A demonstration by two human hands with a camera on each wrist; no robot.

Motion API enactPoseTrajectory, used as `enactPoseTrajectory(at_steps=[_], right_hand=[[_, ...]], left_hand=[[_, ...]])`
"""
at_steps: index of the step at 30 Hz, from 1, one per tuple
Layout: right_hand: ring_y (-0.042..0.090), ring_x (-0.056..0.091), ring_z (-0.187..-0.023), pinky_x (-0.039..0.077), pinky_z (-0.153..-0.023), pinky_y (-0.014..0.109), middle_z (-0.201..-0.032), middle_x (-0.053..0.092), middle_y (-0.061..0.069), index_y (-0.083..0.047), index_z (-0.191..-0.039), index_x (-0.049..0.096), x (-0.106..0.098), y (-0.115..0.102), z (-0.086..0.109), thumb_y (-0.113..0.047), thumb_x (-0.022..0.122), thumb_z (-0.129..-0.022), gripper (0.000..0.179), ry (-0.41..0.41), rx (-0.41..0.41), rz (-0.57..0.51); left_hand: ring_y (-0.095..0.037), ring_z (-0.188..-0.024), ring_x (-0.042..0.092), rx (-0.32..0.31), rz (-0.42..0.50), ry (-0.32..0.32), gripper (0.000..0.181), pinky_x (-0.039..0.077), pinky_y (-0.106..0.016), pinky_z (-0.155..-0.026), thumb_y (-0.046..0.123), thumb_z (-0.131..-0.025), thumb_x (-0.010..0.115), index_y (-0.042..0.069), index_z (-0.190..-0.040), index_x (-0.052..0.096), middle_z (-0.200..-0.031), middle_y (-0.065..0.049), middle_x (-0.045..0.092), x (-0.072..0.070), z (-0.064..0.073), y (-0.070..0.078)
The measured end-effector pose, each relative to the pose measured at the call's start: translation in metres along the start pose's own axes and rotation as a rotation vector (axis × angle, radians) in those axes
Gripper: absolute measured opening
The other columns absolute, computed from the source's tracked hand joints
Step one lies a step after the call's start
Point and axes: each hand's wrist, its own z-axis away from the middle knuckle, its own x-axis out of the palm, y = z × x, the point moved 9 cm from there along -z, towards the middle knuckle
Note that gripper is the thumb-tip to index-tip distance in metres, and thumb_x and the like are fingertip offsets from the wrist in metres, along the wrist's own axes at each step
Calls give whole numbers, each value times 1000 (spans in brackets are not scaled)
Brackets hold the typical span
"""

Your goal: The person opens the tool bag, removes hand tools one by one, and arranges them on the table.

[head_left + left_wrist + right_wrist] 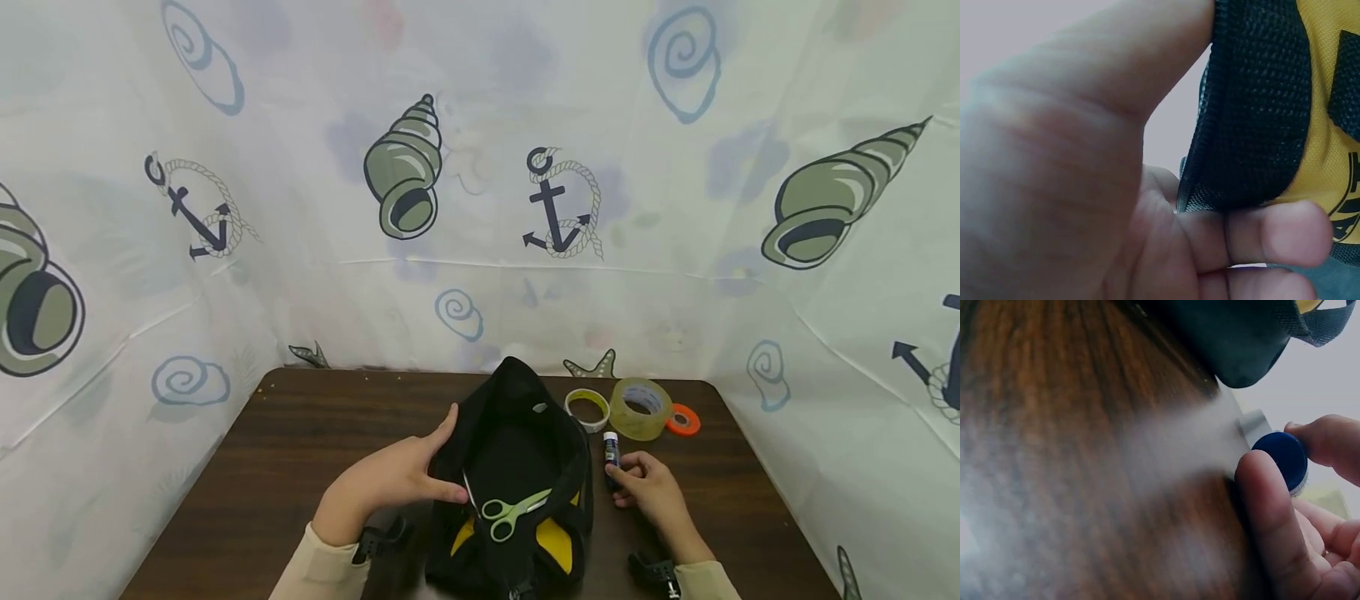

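A black and yellow bag (pixel 555 542) stands on the table with its mouth gaping upward. My left hand (pixel 401 475) grips the left side of its rim, and in the left wrist view the thumb and fingers lie on either side of the black edge (pixel 1260 112). Green-handled scissors (pixel 504 518) show at the front of the bag's mouth, blades pointing right. To the right of the bag, my right hand (pixel 651 490) pinches a glue stick (pixel 611 450), white cap up. Its blue round end (pixel 1282 459) shows between thumb and finger in the right wrist view.
Behind the right hand are a white and yellow tape roll (pixel 587 410), a wide clear tape roll (pixel 640 408) and a small orange roll (pixel 683 420). The brown table (pixel 315 417) meets a patterned cloth (pixel 480 208) hung around its back and sides.
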Motion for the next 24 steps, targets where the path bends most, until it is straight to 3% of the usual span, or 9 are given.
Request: enactPoseTrajectory(at_steps=[6, 17, 24], right_hand=[[22, 75, -66, 66, -62, 35, -84, 70, 13, 9, -131, 62, -1, 2, -4, -18, 82, -100, 46, -11, 0, -14], [24, 74, -71, 67, -67, 34, -92, 72, 13, 1, -147, 58, 3, -1, 2, -16, 86, -96, 61, -57, -36, 24], [21, 69, -65, 64, -63, 32, -87, 71, 11, -8, -147, 63, 5, -8, 1, -25, 89, -94, 62, -9, -69, 104]], left_hand=[[-33, -138, 67, 0, -6, 9, 127, 54, -56, -113, 68, -89, 81, 37, -175, -8, -158, -23, 59, -1, 0, 2], [-32, -142, 64, -12, 15, -11, 127, 53, -56, -115, 68, -90, 81, 38, -175, -9, -165, -20, 52, 3, 2, 0], [-33, -142, 64, -17, 23, -5, 127, 52, -57, -117, 68, -90, 81, 38, -175, -8, -166, -20, 51, 2, 0, 1]])
